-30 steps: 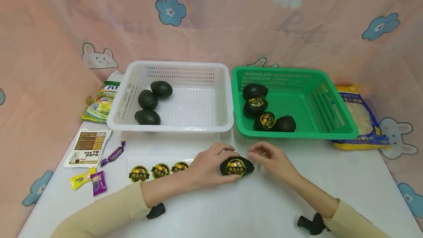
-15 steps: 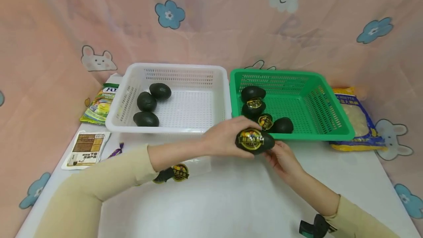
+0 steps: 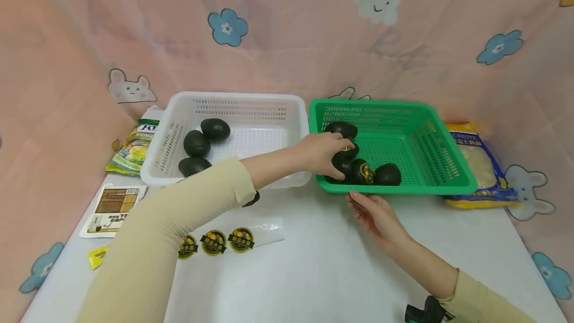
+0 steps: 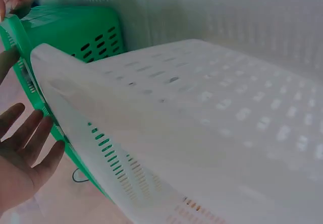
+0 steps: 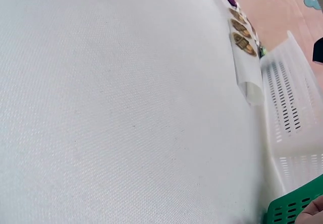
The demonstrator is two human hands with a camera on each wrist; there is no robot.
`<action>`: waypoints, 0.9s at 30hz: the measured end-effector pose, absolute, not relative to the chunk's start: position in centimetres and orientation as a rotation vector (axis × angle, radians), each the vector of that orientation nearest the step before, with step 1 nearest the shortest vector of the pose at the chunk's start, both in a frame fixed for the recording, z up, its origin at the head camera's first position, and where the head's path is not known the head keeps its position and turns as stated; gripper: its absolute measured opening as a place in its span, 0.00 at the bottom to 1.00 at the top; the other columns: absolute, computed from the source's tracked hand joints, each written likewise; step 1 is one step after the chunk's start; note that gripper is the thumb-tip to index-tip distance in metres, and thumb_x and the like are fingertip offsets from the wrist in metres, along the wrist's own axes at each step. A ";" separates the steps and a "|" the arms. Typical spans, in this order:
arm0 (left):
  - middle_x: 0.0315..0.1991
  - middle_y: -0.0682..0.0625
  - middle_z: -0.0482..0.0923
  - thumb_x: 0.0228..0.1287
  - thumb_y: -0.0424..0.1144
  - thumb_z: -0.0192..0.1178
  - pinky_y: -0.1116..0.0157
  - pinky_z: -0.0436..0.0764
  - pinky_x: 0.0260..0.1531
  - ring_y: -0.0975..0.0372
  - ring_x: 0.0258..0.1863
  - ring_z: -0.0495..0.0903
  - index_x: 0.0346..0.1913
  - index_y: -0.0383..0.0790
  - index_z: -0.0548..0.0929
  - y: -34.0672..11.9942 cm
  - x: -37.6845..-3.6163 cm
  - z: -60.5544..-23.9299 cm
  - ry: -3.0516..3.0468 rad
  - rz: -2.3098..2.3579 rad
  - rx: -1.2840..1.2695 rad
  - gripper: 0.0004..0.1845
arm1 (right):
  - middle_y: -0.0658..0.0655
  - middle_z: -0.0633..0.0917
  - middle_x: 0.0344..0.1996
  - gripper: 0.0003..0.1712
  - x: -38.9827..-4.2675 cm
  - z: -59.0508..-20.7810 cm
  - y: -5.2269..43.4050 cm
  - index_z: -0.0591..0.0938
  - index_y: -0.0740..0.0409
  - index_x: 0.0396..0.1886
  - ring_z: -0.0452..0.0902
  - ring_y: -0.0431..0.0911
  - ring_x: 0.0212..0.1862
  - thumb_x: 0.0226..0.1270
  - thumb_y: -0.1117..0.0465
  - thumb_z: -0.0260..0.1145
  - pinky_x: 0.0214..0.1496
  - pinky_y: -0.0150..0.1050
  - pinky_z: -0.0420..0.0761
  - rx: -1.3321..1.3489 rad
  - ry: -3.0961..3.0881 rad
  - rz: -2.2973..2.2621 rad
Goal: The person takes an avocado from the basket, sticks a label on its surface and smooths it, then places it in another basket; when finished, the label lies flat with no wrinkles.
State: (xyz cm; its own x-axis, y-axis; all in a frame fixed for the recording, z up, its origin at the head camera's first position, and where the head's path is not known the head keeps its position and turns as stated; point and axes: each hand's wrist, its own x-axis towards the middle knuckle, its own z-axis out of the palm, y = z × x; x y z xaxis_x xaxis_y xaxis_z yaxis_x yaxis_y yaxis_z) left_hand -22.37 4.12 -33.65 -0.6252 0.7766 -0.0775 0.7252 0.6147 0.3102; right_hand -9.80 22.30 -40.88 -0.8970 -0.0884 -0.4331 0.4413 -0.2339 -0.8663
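Observation:
Over the left end of the green basket (image 3: 421, 191), my left hand (image 3: 320, 153) reaches down among the avocados. Its thumb and fingers are around a dark avocado (image 3: 342, 164) that sits against its neighbours. In the left wrist view my left fingers (image 4: 33, 137) are splayed beside the green rim, and the avocado is out of sight. My right hand (image 3: 377, 218) is at the basket's front, its thumb on the rim and the other fingers loosely bent. Beside the hand, a stickered avocado (image 3: 360, 171) and a plain-sided avocado (image 3: 387, 174) lie in the basket.
A white basket (image 3: 298, 179) with several avocados stands left of the green one. In front, a clear sheet bears round fruit stickers (image 3: 241, 240). Packets flank the baskets: a green-yellow bag (image 3: 133, 148), a white pouch (image 3: 113, 209), a blue-yellow bag (image 3: 484, 168). A yellow candy (image 3: 97, 257) is partly visible.
My left hand has carried the stickered avocado from the table over the front rim into the green basket. My right hand has moved from beside the avocado to the basket's front rim.

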 end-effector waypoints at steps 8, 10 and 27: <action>0.46 0.54 0.82 0.67 0.42 0.62 0.71 0.78 0.42 0.66 0.44 0.78 0.53 0.43 0.83 -0.3 -17.0 -35.5 2.402 1.152 1.240 0.14 | 0.47 0.82 0.34 0.09 -9.7 -40.8 21.9 0.78 0.56 0.39 0.76 0.39 0.39 0.71 0.55 0.63 0.43 0.28 0.77 0.454 1.683 -2.190; 0.43 0.55 0.84 0.68 0.41 0.62 0.70 0.79 0.40 0.67 0.40 0.79 0.51 0.43 0.85 -2.1 -15.2 -36.8 2.229 1.290 1.125 0.12 | 0.48 0.82 0.33 0.08 -9.6 -40.8 21.7 0.79 0.55 0.36 0.76 0.38 0.37 0.70 0.55 0.64 0.41 0.27 0.77 0.492 1.677 -2.185; 0.43 0.45 0.83 0.71 0.53 0.56 0.61 0.79 0.50 0.62 0.40 0.79 0.43 0.35 0.85 -14.4 -12.1 -42.5 1.756 2.061 -0.178 0.22 | 0.58 0.81 0.44 0.13 -13.3 -34.5 13.0 0.81 0.61 0.47 0.75 0.51 0.48 0.69 0.58 0.65 0.51 0.40 0.78 -0.219 1.842 -1.707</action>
